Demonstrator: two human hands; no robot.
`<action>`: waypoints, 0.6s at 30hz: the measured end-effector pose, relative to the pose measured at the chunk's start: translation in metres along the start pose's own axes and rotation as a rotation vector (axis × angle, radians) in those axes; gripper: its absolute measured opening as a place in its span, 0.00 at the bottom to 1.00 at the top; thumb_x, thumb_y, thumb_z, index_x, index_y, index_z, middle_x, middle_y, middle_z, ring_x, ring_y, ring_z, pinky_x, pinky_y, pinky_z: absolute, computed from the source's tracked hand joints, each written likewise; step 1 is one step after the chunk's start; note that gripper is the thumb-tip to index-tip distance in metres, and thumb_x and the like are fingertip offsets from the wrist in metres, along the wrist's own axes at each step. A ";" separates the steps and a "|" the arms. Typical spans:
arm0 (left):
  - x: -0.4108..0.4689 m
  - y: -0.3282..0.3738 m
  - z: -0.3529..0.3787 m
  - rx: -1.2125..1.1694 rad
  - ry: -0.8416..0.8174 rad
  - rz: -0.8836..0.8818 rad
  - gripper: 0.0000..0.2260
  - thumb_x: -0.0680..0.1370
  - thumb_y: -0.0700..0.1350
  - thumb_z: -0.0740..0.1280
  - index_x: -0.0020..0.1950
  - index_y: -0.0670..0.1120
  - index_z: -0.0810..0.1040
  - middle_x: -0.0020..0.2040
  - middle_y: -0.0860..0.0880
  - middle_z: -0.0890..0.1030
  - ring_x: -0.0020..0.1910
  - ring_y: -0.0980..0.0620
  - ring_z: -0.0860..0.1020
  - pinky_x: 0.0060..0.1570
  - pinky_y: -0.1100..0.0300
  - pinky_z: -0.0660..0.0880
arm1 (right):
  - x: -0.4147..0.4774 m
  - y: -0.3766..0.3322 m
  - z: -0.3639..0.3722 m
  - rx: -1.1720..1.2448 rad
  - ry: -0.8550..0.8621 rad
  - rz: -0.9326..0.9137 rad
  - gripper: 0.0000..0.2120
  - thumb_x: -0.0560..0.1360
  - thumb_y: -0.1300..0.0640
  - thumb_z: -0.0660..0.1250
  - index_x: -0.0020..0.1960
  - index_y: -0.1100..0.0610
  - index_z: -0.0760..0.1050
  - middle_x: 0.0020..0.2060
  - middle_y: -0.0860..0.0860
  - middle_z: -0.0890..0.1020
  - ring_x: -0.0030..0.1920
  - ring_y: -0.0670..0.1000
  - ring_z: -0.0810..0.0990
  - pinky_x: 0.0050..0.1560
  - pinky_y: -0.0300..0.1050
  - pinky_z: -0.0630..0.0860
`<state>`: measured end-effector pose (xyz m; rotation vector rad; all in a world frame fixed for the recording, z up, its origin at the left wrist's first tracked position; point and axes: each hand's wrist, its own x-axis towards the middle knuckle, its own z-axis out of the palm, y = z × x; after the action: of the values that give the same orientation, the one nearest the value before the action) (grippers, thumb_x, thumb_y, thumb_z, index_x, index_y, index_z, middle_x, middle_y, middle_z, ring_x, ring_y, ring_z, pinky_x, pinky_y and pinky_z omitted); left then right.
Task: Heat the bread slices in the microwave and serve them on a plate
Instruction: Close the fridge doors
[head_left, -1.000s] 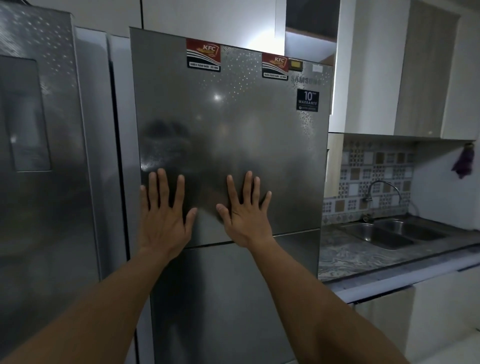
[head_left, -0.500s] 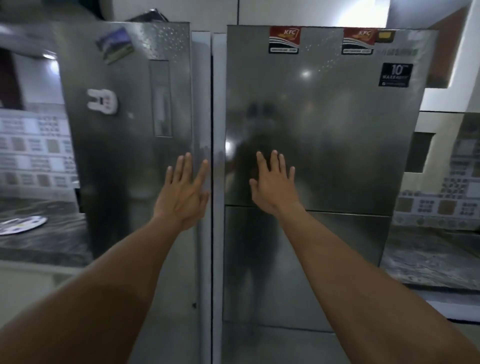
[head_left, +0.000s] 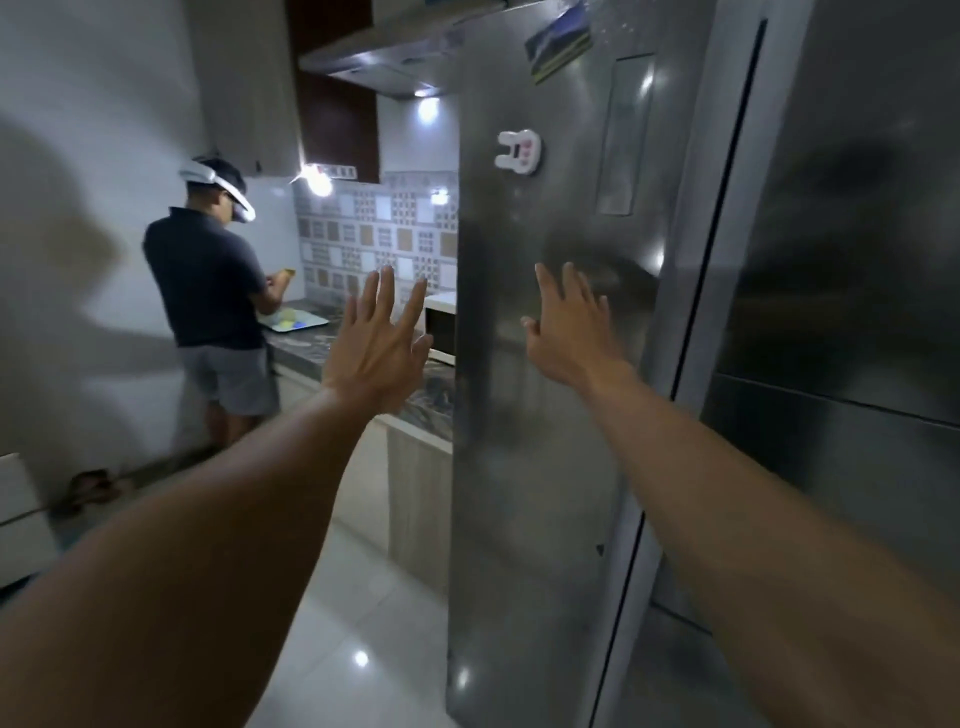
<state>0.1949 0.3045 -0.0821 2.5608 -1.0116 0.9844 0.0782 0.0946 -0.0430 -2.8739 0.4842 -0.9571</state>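
Both arms are stretched out in front, palms facing away. The left hand (head_left: 376, 345) is wide open with fingers spread, holding nothing, floating in the air just left of the fridge edge. The right hand (head_left: 569, 325) is also open and empty, fingers splayed, up against or just off the steel door of the refrigerator (head_left: 545, 415); can't tell if it's actually touching.

The microwave (head_left: 440, 326) is white and sits on the dark marbled countertop (head_left: 306, 348) further back, half hidden behind the fridge's left edge, right past the left hand's fingertips. No bread or serving plate that I can make out from here.

On the fridge door there's a white bunny-shaped magnet (head_left: 518, 150) and a picture magnet (head_left: 558, 44) higher up. A second steel fridge (head_left: 857, 260) stands to the right.

Far left, another person (head_left: 213, 291) in a dark shirt and grey shorts, wearing a white headset, stands at the counter over a light tray (head_left: 296, 323) with yellowish stuff on it. Patterned tile backsplash (head_left: 384, 234) behind.
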 end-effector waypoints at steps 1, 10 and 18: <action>-0.005 -0.016 0.001 0.013 -0.005 -0.017 0.30 0.85 0.59 0.49 0.83 0.50 0.42 0.82 0.40 0.41 0.81 0.39 0.40 0.79 0.41 0.45 | 0.007 -0.015 0.012 0.011 -0.008 -0.019 0.34 0.81 0.49 0.58 0.82 0.54 0.47 0.80 0.61 0.50 0.80 0.60 0.48 0.76 0.65 0.51; 0.001 -0.159 0.022 0.112 -0.074 -0.211 0.29 0.85 0.57 0.48 0.82 0.53 0.39 0.82 0.40 0.40 0.81 0.41 0.38 0.78 0.42 0.42 | 0.091 -0.128 0.110 0.110 -0.150 -0.186 0.33 0.82 0.50 0.57 0.81 0.53 0.45 0.80 0.60 0.48 0.80 0.60 0.48 0.77 0.64 0.50; 0.044 -0.252 0.061 0.167 -0.121 -0.309 0.29 0.85 0.56 0.49 0.82 0.54 0.38 0.82 0.39 0.42 0.81 0.40 0.41 0.79 0.41 0.44 | 0.176 -0.196 0.187 0.178 -0.227 -0.239 0.33 0.83 0.48 0.56 0.81 0.53 0.45 0.80 0.59 0.48 0.80 0.61 0.48 0.76 0.65 0.51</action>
<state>0.4188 0.4423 -0.0888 2.8297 -0.5530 0.8700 0.3756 0.2195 -0.0596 -2.8695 0.0349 -0.6469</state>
